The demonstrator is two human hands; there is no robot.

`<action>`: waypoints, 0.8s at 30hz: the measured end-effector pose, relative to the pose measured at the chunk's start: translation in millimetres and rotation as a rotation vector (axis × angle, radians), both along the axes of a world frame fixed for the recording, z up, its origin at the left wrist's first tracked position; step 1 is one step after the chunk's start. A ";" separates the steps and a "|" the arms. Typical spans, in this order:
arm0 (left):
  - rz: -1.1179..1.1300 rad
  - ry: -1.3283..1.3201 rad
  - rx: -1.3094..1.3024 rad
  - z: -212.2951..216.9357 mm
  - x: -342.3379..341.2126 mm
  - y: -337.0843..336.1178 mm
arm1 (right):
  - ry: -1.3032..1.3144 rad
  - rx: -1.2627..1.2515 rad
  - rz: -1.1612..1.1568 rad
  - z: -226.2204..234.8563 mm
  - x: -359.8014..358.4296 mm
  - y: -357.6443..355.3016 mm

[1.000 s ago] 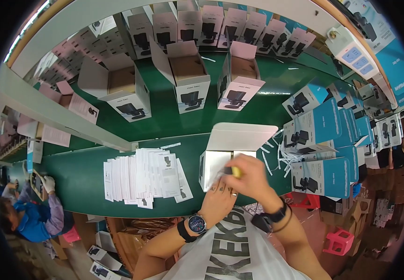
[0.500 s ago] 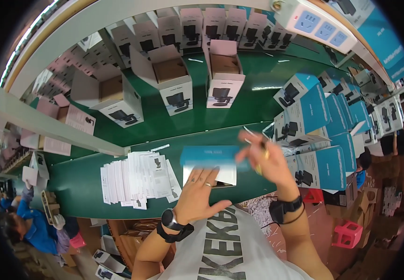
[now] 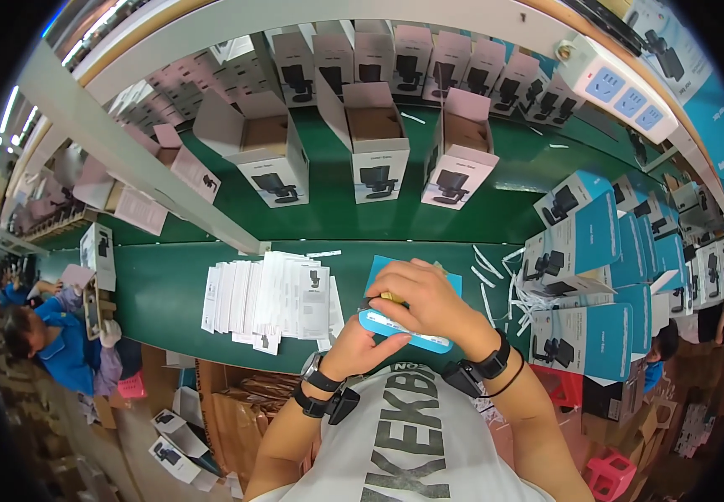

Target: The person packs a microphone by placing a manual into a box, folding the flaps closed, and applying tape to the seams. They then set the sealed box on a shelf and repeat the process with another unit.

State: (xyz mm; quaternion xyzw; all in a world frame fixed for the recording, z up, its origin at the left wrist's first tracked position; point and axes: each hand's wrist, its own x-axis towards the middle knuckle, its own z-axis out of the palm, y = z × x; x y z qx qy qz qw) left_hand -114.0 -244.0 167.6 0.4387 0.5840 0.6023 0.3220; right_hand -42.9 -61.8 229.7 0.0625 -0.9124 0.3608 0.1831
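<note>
At the near edge of the green bench, a blue and white box is between my two hands, close to my shirt. My left hand grips its near left side, thumb stretched along the edge. From above, my right hand curls over the box, its thumb at the near side. Something small and yellow shows among the right fingers, with a dark bit beside it; its kind is unclear. A blue panel shows behind the right hand. To the left lies a spread pile of white printed leaflets.
Three open white boxes stand on the raised green shelf, with more behind. Blue and white boxes stack at right beside white paper strips. A slanting post rises at left. A power strip hangs upper right. Another person sits at far left.
My right hand has come down from the air onto the box. The box's open white side no longer shows, and its blue faces do. The whole view has shifted.
</note>
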 end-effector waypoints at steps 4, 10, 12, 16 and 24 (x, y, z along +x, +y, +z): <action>-0.024 -0.011 -0.016 5.4 -1.8 -5.9 | -0.018 -0.049 0.090 3.7 16.4 5.6; 0.017 0.027 0.011 -1.9 -2.6 -11.3 | -0.038 -0.139 0.054 25.9 13.5 -15.2; 0.010 0.058 0.023 0.7 0.8 -10.3 | -0.032 -0.081 0.060 19.9 8.1 -17.9; -0.014 0.102 0.014 3.9 -0.2 -7.7 | -0.036 0.060 0.090 13.6 6.2 -14.4; 0.369 0.537 -0.068 39.8 6.5 2.4 | -0.126 -0.109 -0.732 4.4 176.0 110.3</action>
